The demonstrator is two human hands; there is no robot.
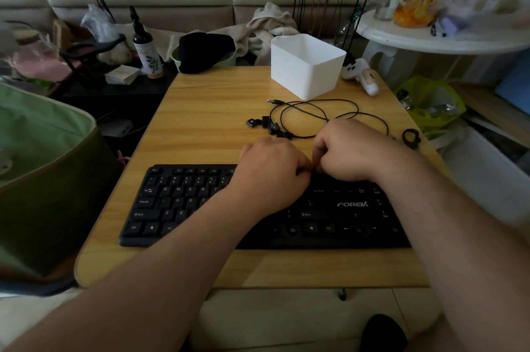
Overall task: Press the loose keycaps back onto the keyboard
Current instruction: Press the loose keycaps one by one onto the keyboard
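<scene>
A black keyboard (177, 205) lies across the near half of the wooden table (206, 110). Several loose black keycaps (269, 127) lie in a short row on the table behind it. My left hand (272, 176) and my right hand (350, 150) are side by side over the upper middle rows of the keyboard, fingers curled downward, thumbs meeting at one spot. Something small and dark shows between the thumbs; whether it is a keycap is hidden by the hands.
A black USB cable (321, 110) loops behind the hands. A white plastic box (307, 67) stands at the back, a white controller (364, 76) to its right. A black ring-shaped keycap puller (410, 137) lies at the right edge. A green bag (43, 165) sits left.
</scene>
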